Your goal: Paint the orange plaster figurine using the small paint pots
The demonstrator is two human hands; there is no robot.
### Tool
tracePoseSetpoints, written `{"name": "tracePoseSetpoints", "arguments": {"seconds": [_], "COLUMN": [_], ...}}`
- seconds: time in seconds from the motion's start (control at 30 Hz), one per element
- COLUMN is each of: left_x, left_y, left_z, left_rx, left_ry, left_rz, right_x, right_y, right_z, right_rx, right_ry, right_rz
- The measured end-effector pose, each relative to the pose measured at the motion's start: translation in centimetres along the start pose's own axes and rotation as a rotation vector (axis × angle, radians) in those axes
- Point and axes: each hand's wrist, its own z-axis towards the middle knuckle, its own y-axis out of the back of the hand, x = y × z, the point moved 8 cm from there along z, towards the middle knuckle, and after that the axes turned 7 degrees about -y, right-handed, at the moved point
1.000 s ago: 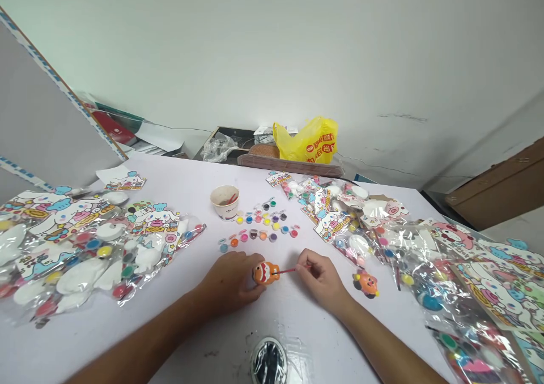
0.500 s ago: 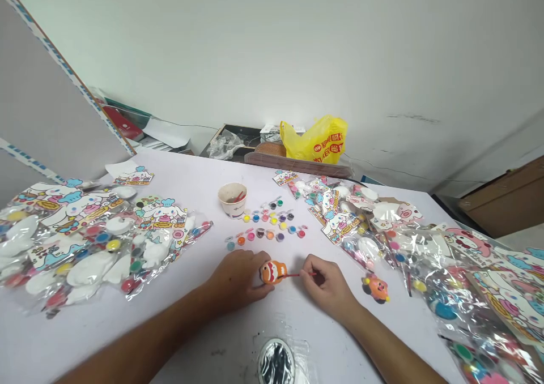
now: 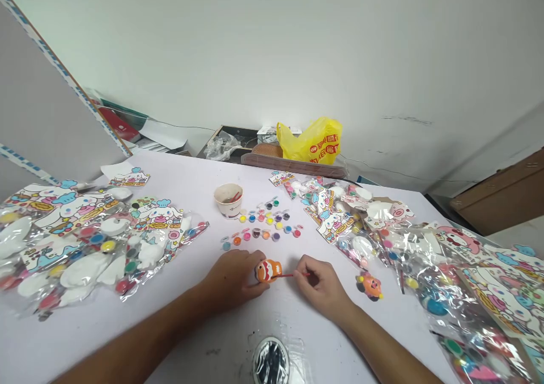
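Note:
My left hand [image 3: 236, 279] is closed around a small figurine [image 3: 269, 270], painted orange with white and red bands. A thin red paintbrush [image 3: 287, 275] is pinched in my right hand [image 3: 319, 285], and its tip meets the figurine's right side. Beyond my hands lie rows of small paint pots [image 3: 266, 234] in many colours, several with lids open. A paper cup [image 3: 228, 201] with a red-handled stick in it stands behind them. To the right of my right hand rests an orange figurine [image 3: 369, 286] with black and yellow parts.
Clear bags of white figurines and paints [image 3: 85, 254] cover the table's left side. More such bags [image 3: 425, 259] spread over the right. A round dark disc [image 3: 271, 361] sits at the near edge, and a yellow plastic bag [image 3: 312, 140] lies beyond the table's far edge.
The whole view has shifted slightly, so things appear a little further left. Both hands keep their holds, with the brush still against the figurine.

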Motion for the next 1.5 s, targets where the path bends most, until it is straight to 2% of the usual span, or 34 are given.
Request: {"name": "tracePoseSetpoints", "arguments": {"seconds": [0.1,0.23,0.37,0.5,0.6,0.63,0.77,0.9,1.03,1.17,1.3,1.43,1.5], "left_x": [0.0,0.1,0.1,0.0,-0.1,-0.1,-0.1,-0.1,-0.3,-0.4,-0.4,-0.3,-0.3], "left_y": [-0.1,-0.1,-0.1,0.0,0.1,0.2,0.2,0.2,0.2,0.2,0.2,0.2,0.2], "left_z": [0.1,0.2,0.2,0.2,0.2,0.2,0.2,0.2,0.2,0.1,0.0,0.0,0.1], "left_rx": [0.001,-0.003,-0.002,-0.005,-0.008,-0.006,-0.002,0.005,0.004,-0.001,-0.003,-0.007,-0.008], "left_ry": [-0.002,-0.009,-0.017,-0.021,-0.017,-0.017,-0.019,-0.021,-0.035,-0.041,-0.052,-0.063,-0.069], "left_rz": [-0.003,-0.003,-0.005,-0.008,-0.003,-0.002,-0.005,-0.004,0.002,0.007,0.01,0.003,-0.004], "right_x": [-0.3,-0.2,-0.5,-0.1,-0.1,-0.1,0.0,-0.4,-0.3,-0.6,-0.2,-0.6,-0.6], "right_y": [0.7,-0.1,0.9,-0.1,0.7,0.8,0.1,1.1,0.5,1.4,0.8,1.6,1.3], "right_z": [0.0,0.0,0.1,0.1,0.1,0.1,0.0,0.0,0.1,0.2,0.4,0.4,0.5], "right_rx": [-0.083,0.023,-0.091,0.025,-0.09,-0.103,-0.024,-0.15,-0.073,-0.162,-0.082,-0.17,-0.124], "right_ry": [-0.032,-0.006,-0.045,-0.014,-0.029,-0.023,0.018,-0.013,-0.007,-0.073,-0.04,-0.094,-0.091], "right_rz": [0.007,0.013,0.036,0.017,0.009,0.012,-0.013,0.005,0.008,0.057,0.069,0.102,0.12]}}
